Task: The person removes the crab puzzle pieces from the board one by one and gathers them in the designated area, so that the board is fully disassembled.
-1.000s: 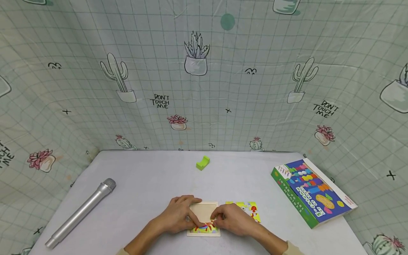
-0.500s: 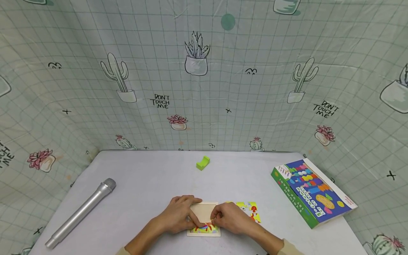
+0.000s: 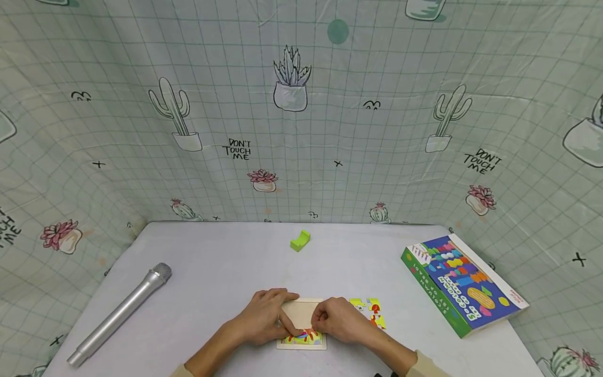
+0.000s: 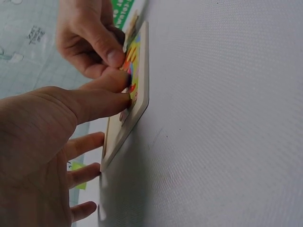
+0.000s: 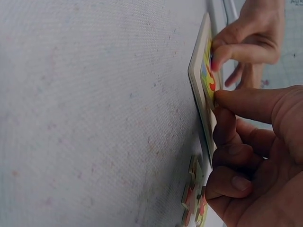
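A shallow wooden puzzle tray (image 3: pixel 301 347) lies flat at the near middle of the table. Colourful jigsaw pieces (image 3: pixel 306 339) fill its near part, while bare board shows behind them. My left hand (image 3: pixel 265 318) rests at the tray's left side, thumb and index fingertips pressing on the pieces, other fingers spread by the tray's edge. In the right wrist view, my right hand (image 5: pixel 255 146) pinches the edge of a yellow-and-red puzzle piece (image 5: pixel 208 90) between thumb and index finger at the tray. Its other fingers are curled. Fingers partly hide that piece.
Several loose puzzle pieces (image 3: pixel 374 308) lie right of the tray, partly behind my right hand. A silver microphone (image 3: pixel 122 314) lies at the left, a light green block (image 3: pixel 300 241) stands far back, and a colourful toy box (image 3: pixel 464 285) lies at the right.
My right hand has shifted slightly away from me and covers more of the loose pieces' left side. The left hand and the tray stay in place.
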Motion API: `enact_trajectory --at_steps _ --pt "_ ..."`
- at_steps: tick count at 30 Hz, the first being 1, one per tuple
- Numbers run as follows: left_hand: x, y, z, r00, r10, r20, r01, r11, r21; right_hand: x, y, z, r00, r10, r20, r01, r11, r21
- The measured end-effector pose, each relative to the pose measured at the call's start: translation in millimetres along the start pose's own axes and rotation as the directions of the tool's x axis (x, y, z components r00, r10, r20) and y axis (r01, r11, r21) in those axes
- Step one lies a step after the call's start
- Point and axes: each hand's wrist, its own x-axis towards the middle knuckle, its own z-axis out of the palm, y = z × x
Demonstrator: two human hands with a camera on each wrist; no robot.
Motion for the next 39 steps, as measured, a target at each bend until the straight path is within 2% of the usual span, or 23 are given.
enact_trajectory --at_steps 5,13,19,30,39 --pt "-0.2 -1.3 0.5 1.000 0.004 0.008 -0.003 1.000 -0.014 0.0 0.8 -0.1 1.000 -0.004 0.015 0.004 1.000 -0.015" --pt "0.0 -1.1 -0.5 1.000 0.002 0.019 -0.003 0.999 0.032 1.4 1.8 -1.2 0.999 -0.019 0.027 0.020 0.999 -0.033" --pt "0.2 0.0 -0.6 1.000 0.006 0.019 -0.006 0.999 0.031 1.6 2.0 -0.6 0.999 -0.025 0.031 0.027 0.999 -0.041" --pt "3.8 3.4 0.2 0.999 -0.028 0.032 0.026 0.999 0.037 -0.6 2.9 -1.5 0.999 -0.002 0.033 0.002 1.000 -0.003" --pt "3.9 3.9 -0.7 0.999 -0.024 0.025 0.022 0.999 0.049 -2.5 -0.8 -12.2 0.998 0.021 0.065 -0.024 0.999 0.035"
